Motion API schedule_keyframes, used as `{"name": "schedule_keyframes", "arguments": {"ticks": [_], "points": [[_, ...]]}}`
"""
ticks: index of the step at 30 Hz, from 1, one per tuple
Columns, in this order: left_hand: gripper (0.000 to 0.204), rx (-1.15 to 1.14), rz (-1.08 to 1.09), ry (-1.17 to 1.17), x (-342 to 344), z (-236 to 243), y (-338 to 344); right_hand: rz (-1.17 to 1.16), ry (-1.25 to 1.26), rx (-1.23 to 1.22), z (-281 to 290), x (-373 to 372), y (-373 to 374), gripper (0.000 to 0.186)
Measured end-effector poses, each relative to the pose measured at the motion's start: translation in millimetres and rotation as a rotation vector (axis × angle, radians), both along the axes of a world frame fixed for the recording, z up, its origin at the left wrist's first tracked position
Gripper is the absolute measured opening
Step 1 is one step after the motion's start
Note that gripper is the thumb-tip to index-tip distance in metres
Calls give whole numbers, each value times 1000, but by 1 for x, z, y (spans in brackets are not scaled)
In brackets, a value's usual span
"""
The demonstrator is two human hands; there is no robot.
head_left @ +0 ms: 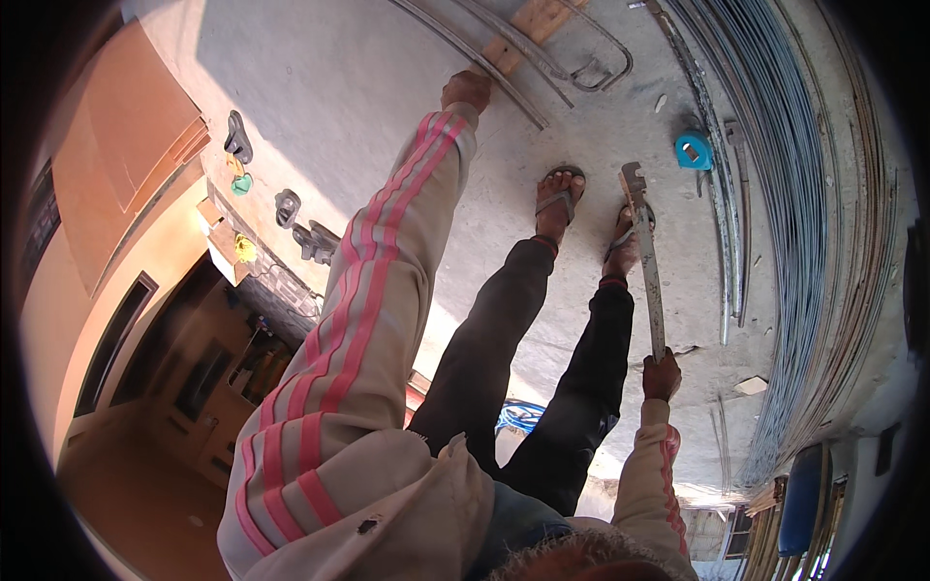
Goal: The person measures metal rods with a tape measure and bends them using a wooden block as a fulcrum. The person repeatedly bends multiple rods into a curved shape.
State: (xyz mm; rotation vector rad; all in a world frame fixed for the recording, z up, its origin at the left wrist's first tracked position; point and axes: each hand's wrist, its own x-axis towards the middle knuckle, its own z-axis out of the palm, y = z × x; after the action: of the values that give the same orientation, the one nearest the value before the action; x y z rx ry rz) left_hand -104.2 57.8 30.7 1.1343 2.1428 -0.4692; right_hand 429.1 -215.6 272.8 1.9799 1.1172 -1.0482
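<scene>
My left hand [467,90] is closed at the far side of the floor, against a pair of thin steel rods [518,101]; its fingers are partly hidden. Near those rods, a wooden plank [538,27] and a hooked, bent steel rod [628,60] lie on the concrete. In my right hand [662,376] is a long, flat rebar bending bar [651,261], gripped by its near end. Its notched head points away from me and passes in front of my right foot. A blue tape measure [694,151] rests to the right of that head.
Long bundles of steel rods [790,194] run along the right side, with loose metal bars [720,213] beside them. Several sandals [315,240] lie by the house step at left. Brown boards [136,121] stand at far left. A coil of blue hose [520,415] lies behind my legs.
</scene>
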Motion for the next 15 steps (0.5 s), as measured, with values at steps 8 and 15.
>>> {"name": "schedule_keyframes", "arguments": {"ticks": [8,15], "points": [[54,-114,367,0,27,-8,26,-30,111,54,-28,-26,-19,22],[55,28,423,81,31,5,25,-33,194,125,-13,-35,-9,26]]}}
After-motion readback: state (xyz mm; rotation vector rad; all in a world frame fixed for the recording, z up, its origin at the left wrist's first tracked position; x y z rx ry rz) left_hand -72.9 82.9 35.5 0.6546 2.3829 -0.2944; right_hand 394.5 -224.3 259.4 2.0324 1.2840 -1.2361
